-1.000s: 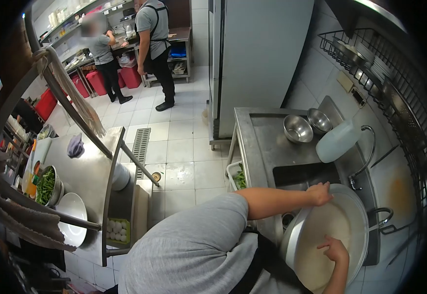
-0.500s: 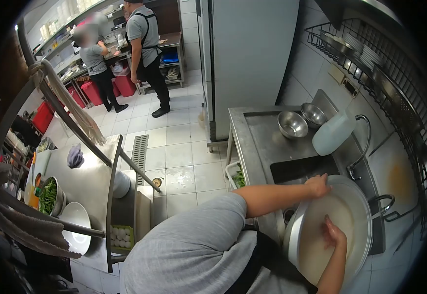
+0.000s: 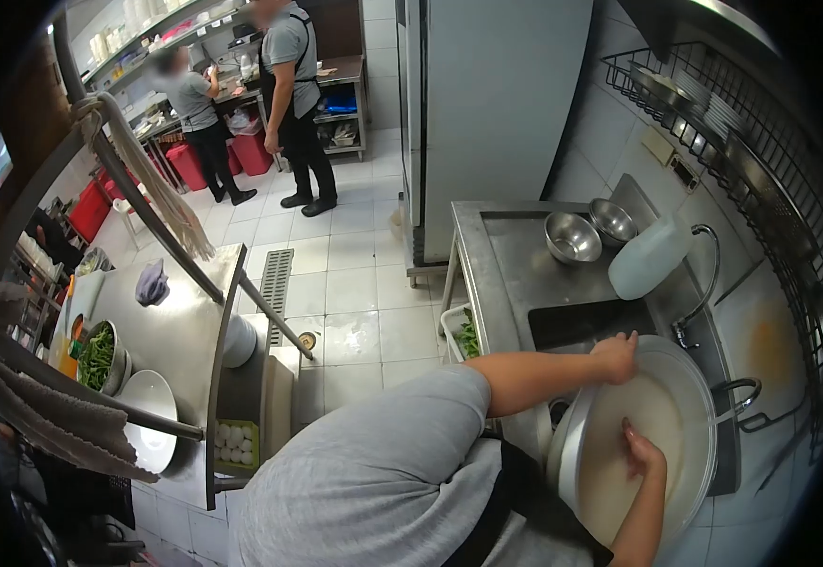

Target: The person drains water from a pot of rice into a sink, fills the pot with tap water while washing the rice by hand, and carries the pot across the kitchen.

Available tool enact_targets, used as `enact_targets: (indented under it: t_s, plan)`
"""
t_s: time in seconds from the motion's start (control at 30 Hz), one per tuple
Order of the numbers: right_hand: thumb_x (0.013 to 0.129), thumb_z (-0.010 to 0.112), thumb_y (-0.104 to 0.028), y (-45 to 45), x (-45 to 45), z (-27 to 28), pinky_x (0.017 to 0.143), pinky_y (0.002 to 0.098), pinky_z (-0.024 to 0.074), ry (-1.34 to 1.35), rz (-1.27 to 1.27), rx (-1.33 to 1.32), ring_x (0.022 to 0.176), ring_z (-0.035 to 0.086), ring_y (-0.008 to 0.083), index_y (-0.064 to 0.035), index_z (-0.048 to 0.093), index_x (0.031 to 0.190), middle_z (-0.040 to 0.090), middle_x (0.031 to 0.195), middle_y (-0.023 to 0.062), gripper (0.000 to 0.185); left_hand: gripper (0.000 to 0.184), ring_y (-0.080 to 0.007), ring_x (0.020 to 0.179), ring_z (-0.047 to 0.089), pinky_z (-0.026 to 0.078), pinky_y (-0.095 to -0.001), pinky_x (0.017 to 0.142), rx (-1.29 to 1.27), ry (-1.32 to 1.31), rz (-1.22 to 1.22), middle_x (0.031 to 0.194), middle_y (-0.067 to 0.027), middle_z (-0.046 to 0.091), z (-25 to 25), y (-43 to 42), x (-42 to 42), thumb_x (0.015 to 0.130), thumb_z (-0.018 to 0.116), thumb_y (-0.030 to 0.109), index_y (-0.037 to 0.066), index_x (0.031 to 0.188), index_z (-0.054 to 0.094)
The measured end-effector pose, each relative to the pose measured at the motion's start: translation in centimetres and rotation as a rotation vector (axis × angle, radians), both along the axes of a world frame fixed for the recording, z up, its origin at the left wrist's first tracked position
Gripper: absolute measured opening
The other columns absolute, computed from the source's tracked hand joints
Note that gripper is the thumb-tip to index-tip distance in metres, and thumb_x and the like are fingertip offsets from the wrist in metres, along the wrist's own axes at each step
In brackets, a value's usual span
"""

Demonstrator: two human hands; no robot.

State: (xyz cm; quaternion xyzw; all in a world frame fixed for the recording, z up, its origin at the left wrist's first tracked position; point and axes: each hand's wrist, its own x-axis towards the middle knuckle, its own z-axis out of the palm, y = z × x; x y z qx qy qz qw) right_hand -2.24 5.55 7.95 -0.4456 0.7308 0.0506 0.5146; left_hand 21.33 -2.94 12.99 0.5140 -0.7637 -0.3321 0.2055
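A large metal pot [image 3: 570,452] sits tilted at the sink, with cloudy, whitish contents [image 3: 610,482] inside. My left hand [image 3: 615,359] is closed over the pot's far rim, fingers toward the inside. Inside the pot, my right hand [image 3: 642,450] is held with fingers apart and nothing visible in it, just over or at the surface of the contents. Whether its lower fingers touch the liquid is hard to make out. A curved faucet [image 3: 738,389] reaches over the pot's right edge.
Two steel bowls [image 3: 573,238] and a translucent plastic jug [image 3: 651,257] stand on the steel sink counter [image 3: 506,274]. A wire dish rack [image 3: 714,104] hangs above. Left is a steel table [image 3: 180,326] with a bowl of green vegetables [image 3: 100,359]. Two co-workers [image 3: 293,104] stand farther back.
The view has shifted slightly. My right hand has moved slightly within the pot, while my left stays at the rim. The standing co-worker's feet and body have changed position.
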Motion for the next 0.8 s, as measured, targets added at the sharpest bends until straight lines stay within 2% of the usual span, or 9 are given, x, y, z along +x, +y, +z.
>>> enact_targets:
  t_s: [0.07, 0.17, 0.27, 0.47, 0.57, 0.67, 0.8]
  plan:
    - [0.07, 0.036, -0.081, -0.7, -1.6, -1.2, 0.083, 0.0728, 0.0283, -0.073, -0.02, 0.036, 0.128, 0.019, 0.0484, -0.0055, 0.02, 0.14, 0.012, 0.147, 0.0166, 0.104, 0.077, -0.0348, 0.109, 0.05, 0.042, -0.0407, 0.091, -0.007, -0.01, -0.008, 0.124, -0.0232, 0.043, 0.4, 0.3, 0.2, 0.081, 0.054, 0.039, -0.001, 0.137, 0.021]
    - [0.07, 0.037, -0.081, 0.3, 0.9, 2.5, 0.083, 0.0733, 0.0277, -0.056, -0.035, 0.012, 0.126, 0.022, 0.0484, -0.006, 0.021, 0.14, 0.017, 0.145, 0.0178, 0.103, 0.078, -0.0348, 0.109, 0.05, 0.043, -0.0407, 0.09, -0.011, -0.024, -0.02, 0.125, -0.0233, 0.042, 1.0, 0.7, 0.6, 0.08, 0.056, 0.036, -0.001, 0.137, 0.019]
    - [0.07, 0.037, -0.08, 0.6, 1.4, 3.1, 0.082, 0.0733, 0.0286, -0.052, -0.015, 0.02, 0.126, 0.024, 0.048, -0.006, 0.023, 0.139, 0.02, 0.143, 0.0207, 0.102, 0.078, -0.0345, 0.109, 0.05, 0.043, -0.0403, 0.09, -0.014, -0.034, -0.019, 0.125, -0.0232, 0.042, 0.9, 0.7, 0.4, 0.079, 0.057, 0.035, 0.0, 0.137, 0.019]
    - [0.069, 0.037, -0.081, 0.0, 0.3, 1.7, 0.08, 0.0713, 0.032, -0.022, 0.011, 0.041, 0.102, 0.043, 0.0394, -0.0059, 0.025, 0.139, 0.035, 0.13, 0.0229, 0.103, 0.08, -0.0335, 0.109, 0.05, 0.043, -0.0394, 0.09, -0.008, -0.029, -0.019, 0.125, -0.0229, 0.041, 0.6, 0.5, 0.4, 0.078, 0.058, 0.034, 0.0, 0.138, 0.018]
    - [0.07, 0.036, -0.081, 0.3, 0.7, 2.2, 0.081, 0.0707, 0.032, -0.025, 0.023, 0.039, 0.091, 0.043, 0.0333, -0.0062, 0.026, 0.139, 0.037, 0.126, 0.021, 0.102, 0.08, -0.0336, 0.11, 0.05, 0.043, -0.0394, 0.09, -0.009, -0.037, -0.034, 0.126, -0.0229, 0.041, 0.9, 0.8, 0.7, 0.077, 0.058, 0.033, 0.0, 0.138, 0.017]
    - [0.072, 0.036, -0.08, 0.2, 0.6, 1.9, 0.082, 0.0721, 0.0292, 0.005, 0.009, 0.042, 0.105, 0.041, 0.039, -0.0075, 0.022, 0.14, 0.029, 0.136, 0.0227, 0.101, 0.081, -0.0339, 0.11, 0.05, 0.044, -0.0396, 0.089, -0.016, -0.012, -0.024, 0.125, -0.0226, 0.042, 0.7, 0.8, 0.6, 0.075, 0.059, 0.029, -0.002, 0.137, 0.019]
    - [0.072, 0.035, -0.08, 0.5, 1.2, 1.7, 0.085, 0.0729, 0.026, 0.015, 0.036, 0.016, 0.124, 0.025, 0.0454, -0.0099, 0.015, 0.142, 0.012, 0.147, 0.0168, 0.101, 0.08, -0.0339, 0.11, 0.05, 0.044, -0.0397, 0.089, -0.005, -0.013, -0.02, 0.125, -0.0226, 0.042, 0.7, 0.7, 0.6, 0.075, 0.059, 0.029, -0.001, 0.138, 0.019]
